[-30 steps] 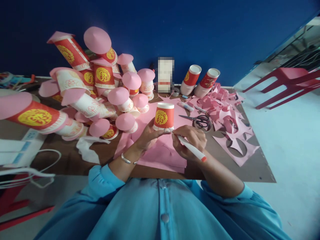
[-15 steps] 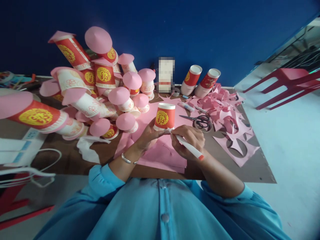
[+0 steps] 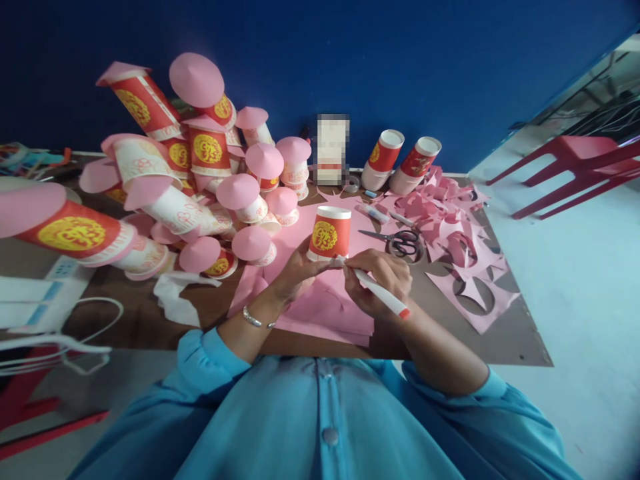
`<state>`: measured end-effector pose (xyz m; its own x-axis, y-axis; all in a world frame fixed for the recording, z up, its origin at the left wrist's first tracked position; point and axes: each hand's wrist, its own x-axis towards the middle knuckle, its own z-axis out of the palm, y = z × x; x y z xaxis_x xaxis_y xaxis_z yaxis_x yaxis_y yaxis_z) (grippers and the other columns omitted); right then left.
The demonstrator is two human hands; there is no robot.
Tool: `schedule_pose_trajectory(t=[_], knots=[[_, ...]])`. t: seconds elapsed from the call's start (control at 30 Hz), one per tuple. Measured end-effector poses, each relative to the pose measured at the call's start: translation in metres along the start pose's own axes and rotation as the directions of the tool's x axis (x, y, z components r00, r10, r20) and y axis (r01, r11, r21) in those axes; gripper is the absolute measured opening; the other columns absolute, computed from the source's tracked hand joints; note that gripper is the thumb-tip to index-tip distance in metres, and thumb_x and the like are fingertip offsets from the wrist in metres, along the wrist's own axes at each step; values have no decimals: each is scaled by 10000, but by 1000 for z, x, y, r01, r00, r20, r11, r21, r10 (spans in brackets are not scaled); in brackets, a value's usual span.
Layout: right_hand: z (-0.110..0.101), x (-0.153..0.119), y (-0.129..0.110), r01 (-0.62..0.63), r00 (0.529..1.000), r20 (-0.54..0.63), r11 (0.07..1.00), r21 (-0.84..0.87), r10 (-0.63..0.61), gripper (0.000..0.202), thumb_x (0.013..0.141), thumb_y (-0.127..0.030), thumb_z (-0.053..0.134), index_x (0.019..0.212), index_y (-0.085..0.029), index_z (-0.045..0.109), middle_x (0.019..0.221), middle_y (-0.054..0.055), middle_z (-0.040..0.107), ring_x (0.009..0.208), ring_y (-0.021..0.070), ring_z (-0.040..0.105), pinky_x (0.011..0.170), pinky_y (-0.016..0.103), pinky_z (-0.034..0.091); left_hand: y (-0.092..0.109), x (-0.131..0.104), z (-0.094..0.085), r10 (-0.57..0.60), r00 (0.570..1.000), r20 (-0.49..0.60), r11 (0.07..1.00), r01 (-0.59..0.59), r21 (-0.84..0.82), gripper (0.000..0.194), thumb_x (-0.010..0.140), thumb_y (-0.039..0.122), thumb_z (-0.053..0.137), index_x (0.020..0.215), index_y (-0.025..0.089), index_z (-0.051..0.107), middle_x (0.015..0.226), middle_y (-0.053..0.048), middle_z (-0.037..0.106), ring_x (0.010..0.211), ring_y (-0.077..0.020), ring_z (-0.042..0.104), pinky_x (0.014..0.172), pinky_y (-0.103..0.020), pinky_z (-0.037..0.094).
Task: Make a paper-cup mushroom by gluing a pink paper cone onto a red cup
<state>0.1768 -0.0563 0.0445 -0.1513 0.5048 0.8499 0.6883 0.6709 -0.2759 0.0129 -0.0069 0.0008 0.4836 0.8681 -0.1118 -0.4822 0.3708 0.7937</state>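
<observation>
My left hand is closed round the lower left of a red and white paper cup with a gold emblem. The cup is upright, and my thumb lies along its bottom rim. In my right hand is a white pen with an orange-red end, slanting down to the right. Its tip meets my left thumb near the rim; what exactly it touches is too small to tell. Beneath both hands lie pink paper sheets. Black-handled scissors rest right of the cup, on a roll of tape.
Cups with pink paper cones are piled at the left. Pink paper offcuts cover the table's right side. Two cup stacks stand by the blue wall. A crumpled white tissue and white cables lie left; a red stool stands right.
My right hand and the pen have shifted very slightly to the right. My left hand and the cup stay where they were.
</observation>
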Motion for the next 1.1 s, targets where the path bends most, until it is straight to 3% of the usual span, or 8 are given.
schedule_pose_trajectory(t=[0.2,0.57,0.87,1.1], knots=[[-3,-1,-2,1,1000,-1,1000,-14,-1,96,905,-138,604,926,-231,600,683,-12,710,551,130,673,536,247,526,2,0,0,-4,1000,1,999,4,45,515,656,221,942,1115,216,710,941,-12,781,901,-196,746,836,-311,570],[1,-1,1,22,1000,15,999,31,-22,143,890,-103,623,964,-220,588,725,14,726,567,142,679,556,247,535,3,0,3,4,1000,6,1000,-4,12,543,624,200,965,1109,235,722,914,19,769,820,-131,727,742,-226,556],[1,-1,-1,26,999,25,999,46,-28,138,896,-94,630,954,-213,589,719,18,729,572,139,687,561,244,539,1,-3,0,-14,1000,17,996,13,86,668,669,305,953,1260,228,653,1099,-59,781,1098,-275,732,932,-375,579],[2,-1,1,19,1000,1,1000,12,-19,127,906,-110,640,948,-216,584,718,16,729,564,137,680,548,246,532,3,-2,2,-24,1000,15,997,23,76,612,657,275,960,1199,227,679,1025,-41,786,1002,-234,747,867,-330,571]])
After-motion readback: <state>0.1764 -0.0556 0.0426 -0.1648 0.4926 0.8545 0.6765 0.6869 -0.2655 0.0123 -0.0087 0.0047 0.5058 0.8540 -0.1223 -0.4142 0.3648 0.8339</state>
